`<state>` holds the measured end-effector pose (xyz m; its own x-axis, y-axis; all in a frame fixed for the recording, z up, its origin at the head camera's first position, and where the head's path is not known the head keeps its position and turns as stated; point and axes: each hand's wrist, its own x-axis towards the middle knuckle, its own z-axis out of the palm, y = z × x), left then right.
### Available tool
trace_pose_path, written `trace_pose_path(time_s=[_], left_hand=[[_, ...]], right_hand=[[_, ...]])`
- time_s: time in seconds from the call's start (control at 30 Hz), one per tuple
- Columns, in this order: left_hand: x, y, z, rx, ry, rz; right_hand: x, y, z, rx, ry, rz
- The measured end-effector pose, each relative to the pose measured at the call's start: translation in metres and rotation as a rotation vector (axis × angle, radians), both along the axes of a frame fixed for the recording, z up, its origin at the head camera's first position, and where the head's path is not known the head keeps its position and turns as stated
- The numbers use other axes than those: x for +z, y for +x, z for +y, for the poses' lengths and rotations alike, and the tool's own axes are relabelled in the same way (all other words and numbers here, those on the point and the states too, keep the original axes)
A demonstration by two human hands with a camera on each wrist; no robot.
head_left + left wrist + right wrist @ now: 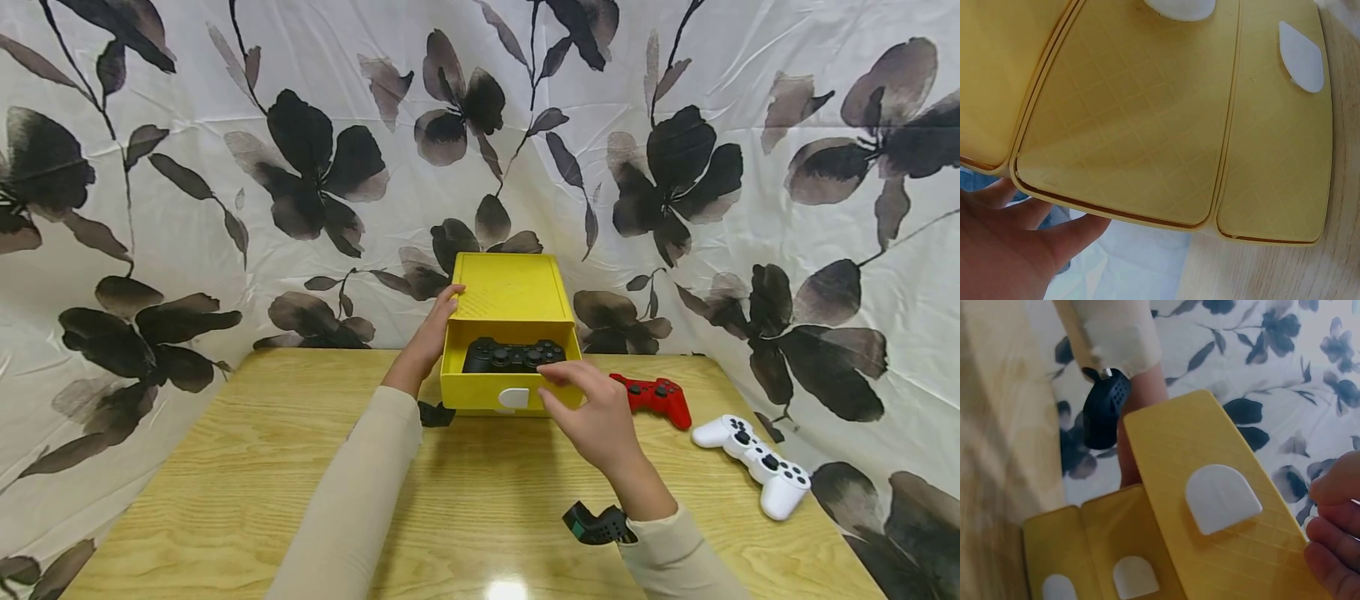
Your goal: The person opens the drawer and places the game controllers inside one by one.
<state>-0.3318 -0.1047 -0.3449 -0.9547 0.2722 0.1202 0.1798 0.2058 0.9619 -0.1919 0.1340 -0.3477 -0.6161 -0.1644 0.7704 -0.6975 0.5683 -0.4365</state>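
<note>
A small yellow drawer unit (512, 286) stands on the table, its top drawer (480, 392) pulled out. Inside that drawer lies a black game controller (504, 357). My left hand (431, 337) rests against the unit's left side; in the left wrist view its fingers (1079, 234) spread along the side. At the drawer's right front corner is my right hand (600, 417), thumb and fingers apart, holding nothing. The right wrist view has those fingers (1335, 544) close by the drawer's edge; whether they touch it I cannot tell. White tab handles (1222, 499) mark the drawer fronts.
To the right of the unit, a red game controller (660, 400) and a white game controller (753, 462) lie on the wooden table (247, 483). A flower-patterned cloth (360, 75) hangs behind and at the sides. Both wrists carry a black device (596, 525).
</note>
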Motion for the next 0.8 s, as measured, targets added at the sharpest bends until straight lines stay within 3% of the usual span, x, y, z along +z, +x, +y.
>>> trace_pose_path(time_s=[0.23,0.33,0.43,0.67,0.8], left_hand=[[-0.02,-0.022,-0.004,0.022,0.0,0.016],[-0.023,-0.025,-0.004,0.03,-0.003,0.022],[-0.021,-0.024,-0.004,0.028,0.003,0.016],[0.002,-0.001,0.0,0.007,-0.014,-0.031],[0.002,0.002,0.0,0.005,-0.014,-0.036]], right_hand=[[-0.008,0.001,-0.003,0.015,-0.093,-0.076],[-0.013,0.001,-0.006,0.01,-0.13,-0.103],[-0.017,0.001,-0.009,-0.008,-0.172,-0.126],[-0.015,0.012,-0.022,-0.057,-0.265,-0.194],[-0.014,0.016,-0.025,-0.06,-0.289,-0.202]])
